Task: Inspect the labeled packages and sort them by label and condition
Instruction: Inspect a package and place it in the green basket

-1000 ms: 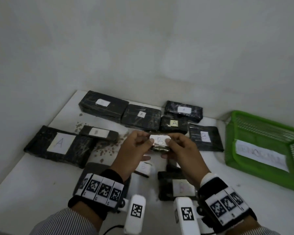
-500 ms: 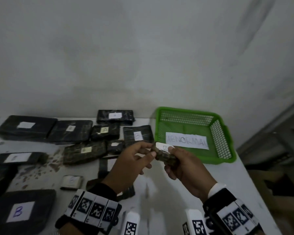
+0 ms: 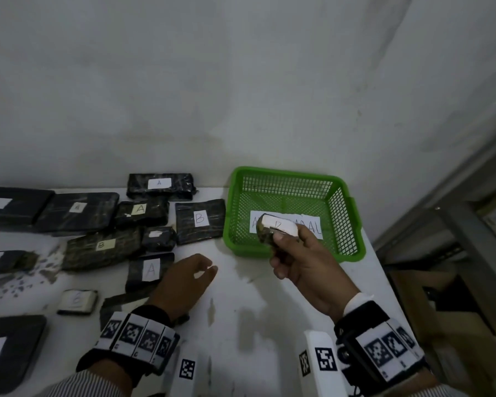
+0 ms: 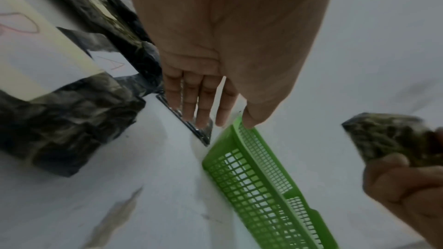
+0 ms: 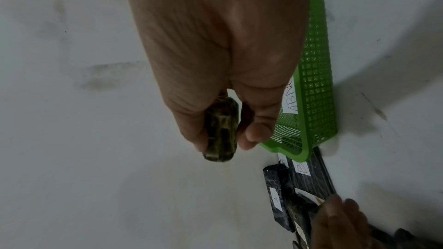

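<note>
My right hand (image 3: 281,247) grips a small dark wrapped package (image 3: 269,229) with a white label marked B, held in the air over the front rim of the green basket (image 3: 352,224). In the right wrist view the package (image 5: 221,130) is pinched between thumb and fingers, with the basket (image 5: 316,82) just beyond. My left hand (image 3: 192,277) hovers low over the white table (image 3: 241,310), fingers relaxed and holding nothing; its fingers (image 4: 199,101) are straight in the left wrist view. Several black packages labelled A (image 3: 151,269) or B (image 3: 199,220) lie at the left.
A paper sign lies on the green basket's floor, partly hidden by the held package. Dark crumbs (image 3: 26,273) are scattered at the table's left. The table's right edge (image 3: 384,282) drops to a brown box (image 3: 441,310) and a metal frame. A wall stands behind.
My left hand has let go of the small B package and dropped toward the table. My right hand has carried the package right, to above the green basket. The head view turned right.
</note>
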A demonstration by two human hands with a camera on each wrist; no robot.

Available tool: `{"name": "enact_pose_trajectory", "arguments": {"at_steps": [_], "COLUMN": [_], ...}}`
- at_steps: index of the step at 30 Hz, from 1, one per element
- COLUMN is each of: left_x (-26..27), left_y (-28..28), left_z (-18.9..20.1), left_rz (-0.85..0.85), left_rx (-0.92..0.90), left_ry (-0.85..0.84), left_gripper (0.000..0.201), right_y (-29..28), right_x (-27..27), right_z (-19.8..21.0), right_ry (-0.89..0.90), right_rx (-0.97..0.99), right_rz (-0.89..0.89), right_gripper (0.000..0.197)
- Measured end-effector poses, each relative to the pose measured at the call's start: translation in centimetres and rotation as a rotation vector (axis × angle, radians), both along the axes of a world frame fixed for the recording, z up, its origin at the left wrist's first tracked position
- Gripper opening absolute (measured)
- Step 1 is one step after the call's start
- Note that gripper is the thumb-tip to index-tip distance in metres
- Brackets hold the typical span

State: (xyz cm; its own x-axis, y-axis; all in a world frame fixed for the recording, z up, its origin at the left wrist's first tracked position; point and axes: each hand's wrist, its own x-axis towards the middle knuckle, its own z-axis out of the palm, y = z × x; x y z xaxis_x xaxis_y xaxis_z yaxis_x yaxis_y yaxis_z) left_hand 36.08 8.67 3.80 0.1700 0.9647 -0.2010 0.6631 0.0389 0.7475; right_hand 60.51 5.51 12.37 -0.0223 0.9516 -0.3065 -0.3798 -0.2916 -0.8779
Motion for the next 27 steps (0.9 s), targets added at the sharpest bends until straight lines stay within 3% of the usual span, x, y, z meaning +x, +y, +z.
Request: {"name": "enact_pose_trajectory", "arguments": {"at_steps": [4,12,18,21,27], "left_x": [-0.5,-1.5,-1.9,-2.1,-2.4], "left_y": [0.1,-0.1,-0.5,-0.7,-1.0], "left_z": [-1.7,-3.7,-5.1,-5.9,-6.4], "left_rz": [0.019,-0.065,-0.117,-0.130,-0.166], "left_rx": [-0.059,-0.105,-0.062,-0.045,-0.037], "left_ry": [0.088,0.257,0.258,0.232,0.234], "left_gripper": [0.020,0.026,0.006,0.021,0.016], "right_y": [0.3,1.2,1.4,1.4,1.2], "right_x": [0.2,-0.1,-0.6,-0.9,-1.4], "right_z": [0.1,0.1,0.2,0.2,0.9], "right_ry": [0.105,0.038,0.000,0.016,0.115], "right_rx": [0.021,0.032,0.045,0.045,0.023], "right_rz": [-0.001,-0.052,-0.098,-0.107,-0.082], "right_gripper": [0.025,0.023,0.017,0.015,0.020]}}
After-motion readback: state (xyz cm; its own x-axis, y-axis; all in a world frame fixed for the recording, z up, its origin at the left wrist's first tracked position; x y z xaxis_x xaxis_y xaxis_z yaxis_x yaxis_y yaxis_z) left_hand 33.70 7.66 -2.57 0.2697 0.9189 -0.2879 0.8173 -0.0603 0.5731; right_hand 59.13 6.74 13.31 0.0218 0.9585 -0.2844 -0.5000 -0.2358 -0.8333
